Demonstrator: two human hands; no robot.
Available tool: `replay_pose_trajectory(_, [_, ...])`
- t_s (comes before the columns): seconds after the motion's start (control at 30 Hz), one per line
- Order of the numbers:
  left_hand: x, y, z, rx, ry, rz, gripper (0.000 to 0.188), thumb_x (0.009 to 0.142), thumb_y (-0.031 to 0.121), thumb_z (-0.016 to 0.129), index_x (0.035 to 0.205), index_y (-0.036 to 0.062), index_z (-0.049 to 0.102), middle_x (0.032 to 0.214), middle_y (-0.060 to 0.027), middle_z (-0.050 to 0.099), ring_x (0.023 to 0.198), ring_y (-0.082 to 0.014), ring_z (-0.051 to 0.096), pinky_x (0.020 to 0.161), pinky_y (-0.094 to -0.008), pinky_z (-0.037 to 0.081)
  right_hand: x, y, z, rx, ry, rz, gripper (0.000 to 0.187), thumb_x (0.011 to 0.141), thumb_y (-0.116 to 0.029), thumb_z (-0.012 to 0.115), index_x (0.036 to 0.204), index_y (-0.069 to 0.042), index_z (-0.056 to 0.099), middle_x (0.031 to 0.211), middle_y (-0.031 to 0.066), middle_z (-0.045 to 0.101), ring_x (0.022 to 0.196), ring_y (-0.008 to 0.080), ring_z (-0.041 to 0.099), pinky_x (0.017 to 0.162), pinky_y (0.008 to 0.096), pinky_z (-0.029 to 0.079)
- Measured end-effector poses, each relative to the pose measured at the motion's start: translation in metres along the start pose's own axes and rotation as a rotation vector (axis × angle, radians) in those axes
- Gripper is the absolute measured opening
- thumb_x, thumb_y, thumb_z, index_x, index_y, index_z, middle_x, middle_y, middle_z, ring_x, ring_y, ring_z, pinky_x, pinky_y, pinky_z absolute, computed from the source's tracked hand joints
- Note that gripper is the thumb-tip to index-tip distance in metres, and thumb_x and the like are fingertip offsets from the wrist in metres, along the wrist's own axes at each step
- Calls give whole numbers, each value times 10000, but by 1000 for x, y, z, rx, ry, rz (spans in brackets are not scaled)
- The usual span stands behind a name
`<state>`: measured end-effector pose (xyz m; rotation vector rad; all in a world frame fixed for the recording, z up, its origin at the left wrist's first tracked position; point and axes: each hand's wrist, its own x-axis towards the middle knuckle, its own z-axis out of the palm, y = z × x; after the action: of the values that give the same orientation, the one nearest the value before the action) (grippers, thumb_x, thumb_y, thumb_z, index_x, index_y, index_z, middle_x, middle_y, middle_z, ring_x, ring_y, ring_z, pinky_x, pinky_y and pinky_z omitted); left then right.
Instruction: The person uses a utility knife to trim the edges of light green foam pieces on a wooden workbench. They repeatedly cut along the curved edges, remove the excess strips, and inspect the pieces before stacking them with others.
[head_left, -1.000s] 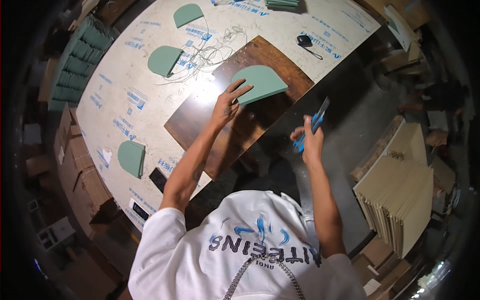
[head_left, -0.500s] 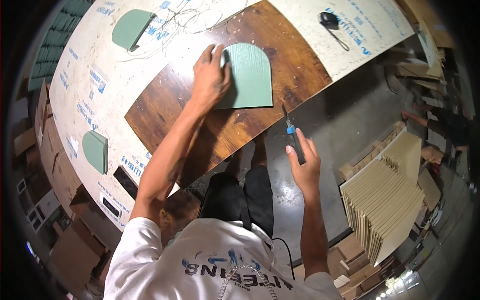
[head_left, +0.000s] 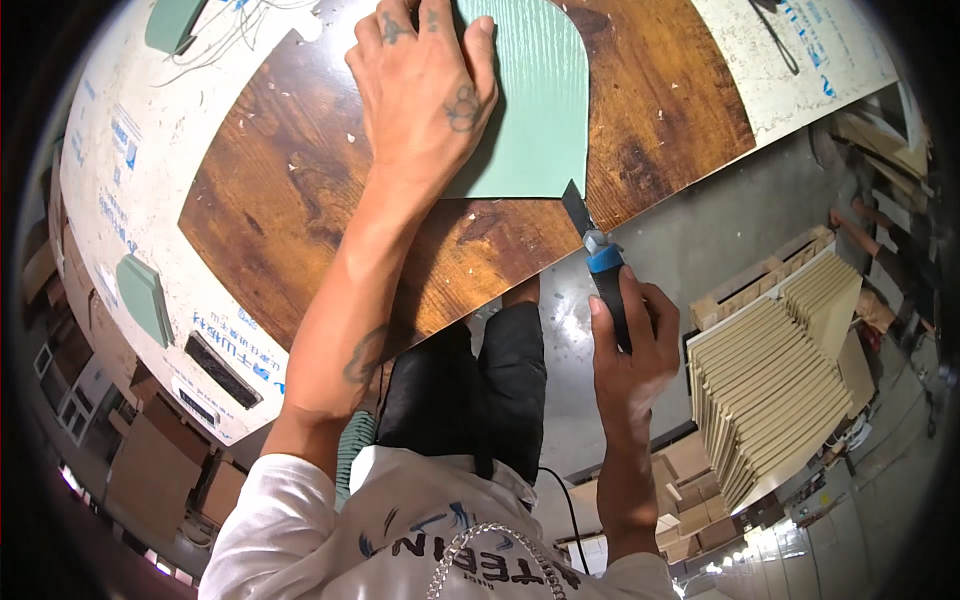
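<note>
My left hand (head_left: 425,95) lies over the left side of a light green, round-topped panel (head_left: 535,110), fingers apart and thumb on its face. The far fingertips are partly cut off by the picture's upper edge. The panel rests on a brown wood-grain board (head_left: 290,180). My right hand (head_left: 640,345) is closed around the dark handle of a utility knife (head_left: 603,265) with a blue collar. Its pointed blade is at the panel's lower right corner; I cannot tell whether it touches.
The board lies on a white printed worktable (head_left: 95,190). On the left are small green panels (head_left: 145,300) and a black phone-like object (head_left: 222,370). Beige panels (head_left: 775,370) stand stacked at the right, near another person's legs (head_left: 860,230). Loose strings (head_left: 235,40) lie at the far left.
The knife has come up to the panel's lower right corner. The view has moved nearer the table, so the panel and left hand appear larger and higher.
</note>
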<state>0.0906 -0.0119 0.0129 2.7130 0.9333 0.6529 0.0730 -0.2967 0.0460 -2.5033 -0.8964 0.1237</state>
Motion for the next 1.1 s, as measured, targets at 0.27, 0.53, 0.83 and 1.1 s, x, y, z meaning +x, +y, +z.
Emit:
replay_pose_trajectory(0.27, [0, -3, 5, 59, -100, -41, 395, 979, 135, 556, 1327, -39, 490, 1209, -262, 517, 1101, -390, 497, 930, -512, 404, 2, 4, 4, -5, 10, -29, 450, 830, -170, 842, 1258, -121, 713, 1083, 105, 580, 843, 239, 619, 666, 357, 548])
replay_pose_trajectory(0.53, [1, -6, 3, -10, -57, 30, 363, 961, 85, 561, 1301, -23, 495, 1194, -257, 512, 1090, -401, 495, 914, -512, 400, 22, 8, 3, 7, -10, -66, 476, 825, -162, 849, 1279, -135, 708, 1064, 88, 502, 813, 192, 560, 635, 313, 506])
replay_pose_trajectory(0.83, [1, -7, 4, -17, -67, 28, 383, 944, 61, 566, 1306, -37, 488, 1198, -263, 502, 1103, -407, 483, 918, -513, 394, 60, 7, 14, 12, 24, -99, 469, 827, -159, 845, 1278, -154, 718, 1023, 85, 486, 790, 182, 525, 625, 313, 470])
replay_pose_trajectory(1.1, [2, -7, 2, -35, -74, 31, 407, 921, 50, 581, 1308, -34, 488, 1207, -266, 496, 1106, -421, 480, 924, -519, 394, 115, 10, 25, 17, 87, -188, 489, 821, -136, 847, 1287, -203, 714, 992, 63, 500, 811, 178, 506, 640, 296, 451])
